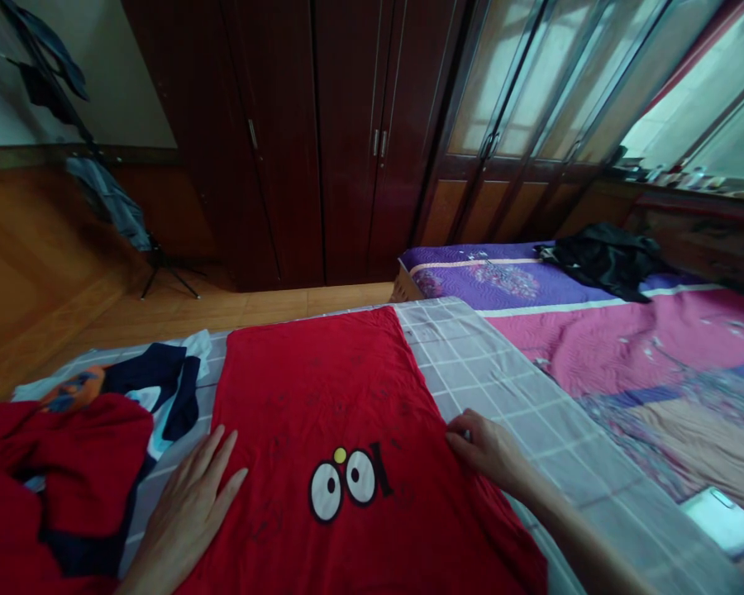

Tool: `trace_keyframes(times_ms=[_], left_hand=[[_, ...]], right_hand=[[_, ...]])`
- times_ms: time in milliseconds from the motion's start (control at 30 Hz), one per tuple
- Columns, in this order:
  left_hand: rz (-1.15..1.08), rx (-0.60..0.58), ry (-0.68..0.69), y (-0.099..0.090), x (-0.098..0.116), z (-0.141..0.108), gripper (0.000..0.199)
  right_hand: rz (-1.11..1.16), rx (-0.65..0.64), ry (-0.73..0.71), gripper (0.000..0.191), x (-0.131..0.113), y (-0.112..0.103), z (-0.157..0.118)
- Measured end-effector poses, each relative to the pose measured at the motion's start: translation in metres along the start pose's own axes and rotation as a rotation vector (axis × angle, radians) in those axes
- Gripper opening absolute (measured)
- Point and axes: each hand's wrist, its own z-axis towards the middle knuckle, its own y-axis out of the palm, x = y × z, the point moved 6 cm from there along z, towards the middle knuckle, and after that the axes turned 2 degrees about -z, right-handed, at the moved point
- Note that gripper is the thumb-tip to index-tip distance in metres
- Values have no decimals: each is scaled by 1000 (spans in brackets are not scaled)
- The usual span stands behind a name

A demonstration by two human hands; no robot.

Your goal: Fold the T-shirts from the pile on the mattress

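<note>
A red T-shirt point(322, 397) lies spread on the bed, its straight hem at the far end. Two big cartoon eyes, a yellow dot and a dark mark are printed on it. My left hand point(192, 496) rests on the shirt's left edge, fingers stretched out and flat. At the opposite edge, my right hand point(480, 446) has its thumb and fingers drawn together on the red cloth. The near end of the shirt runs out of the bottom of the view.
Rumpled red and navy clothes point(87, 471) are heaped at left on the grey checked sheet point(508, 388). Beyond it stand dark wardrobes point(347, 165). At right is another bed with a purple and pink cover point(570, 330), a black garment point(613, 256) and a pale flat object point(722, 521).
</note>
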Motion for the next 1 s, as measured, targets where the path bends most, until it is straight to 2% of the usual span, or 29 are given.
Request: trace_keyframes(times_ms=[133, 300, 400, 533, 633, 867, 1000], left_hand=[[2, 11, 27, 2, -3, 1, 62], [-13, 11, 27, 4, -7, 1, 62], [-10, 4, 24, 4, -7, 1, 63], [-10, -10, 26, 4, -9, 1, 65], [-3, -17, 36, 5, -10, 2, 66], [16, -63, 21, 8, -14, 4, 68], [24, -60, 29, 9, -16, 6, 69]], right_hand=[[43, -51, 128, 28, 3, 2, -28], [23, -6, 310, 34, 37, 0, -48], [40, -3, 308, 35, 43, 1, -57], [96, 19, 259, 35, 32, -3, -68], [36, 57, 217, 29, 23, -8, -80], [-103, 62, 201, 18, 18, 3, -99], [-125, 95, 267, 19, 24, 2, -101]])
